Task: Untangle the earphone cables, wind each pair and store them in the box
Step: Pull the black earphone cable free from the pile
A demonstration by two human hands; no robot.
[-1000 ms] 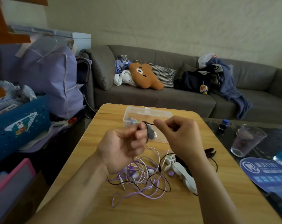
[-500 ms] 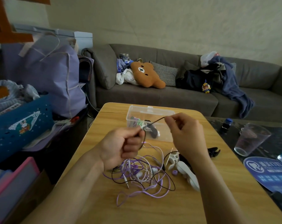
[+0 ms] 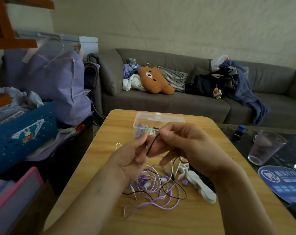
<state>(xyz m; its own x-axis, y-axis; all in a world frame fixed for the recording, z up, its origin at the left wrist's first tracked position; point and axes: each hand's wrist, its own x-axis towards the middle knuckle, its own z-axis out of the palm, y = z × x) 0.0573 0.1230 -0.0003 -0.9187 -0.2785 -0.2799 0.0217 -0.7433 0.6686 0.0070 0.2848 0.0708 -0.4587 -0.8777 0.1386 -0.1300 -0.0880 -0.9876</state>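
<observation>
**Black cable may drag the tangle**

Both hands pinch the black cable point(image 3: 152, 144) above the counter point(image 3: 96, 167): left hand point(image 3: 132, 158), right hand point(image 3: 186, 146). It trails into the purple tangle point(image 3: 154, 189); pulling hard could tighten knots. The box point(image 3: 159, 119) waits behind.

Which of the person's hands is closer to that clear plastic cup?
The right hand. It works mid-table, with the clear plastic cup off to its right; the left hand sits farther left, beyond it.
</observation>
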